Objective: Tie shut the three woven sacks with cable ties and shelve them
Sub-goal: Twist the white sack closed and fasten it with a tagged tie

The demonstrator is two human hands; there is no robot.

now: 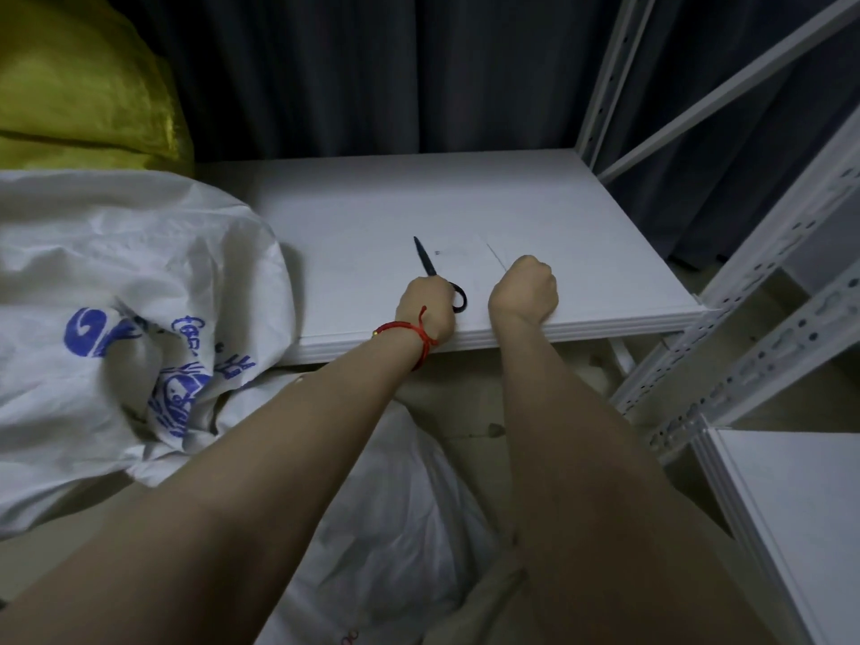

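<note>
Meanwhile, both hands rested near the front edge of the white shelf board [535, 202]. The left hand [426, 309], a red cord bracelet [405, 328] at its wrist, had its fingers curled round the handles of black scissors [426, 258], whose closed blades lay on the board pointing toward its back. Just beside it, the right hand [523, 290] was clenched into a fist, and a thin pale cable tie [495, 256] ran out of it across the board. A white sack with blue print [139, 253] slumped over the board's left end, its mouth hidden, with a yellow sack [79, 95] behind it. Another white sack [395, 505] lay below the board's front edge, between the forearms. A dark curtain [372, 62] hung behind the board.
</note>
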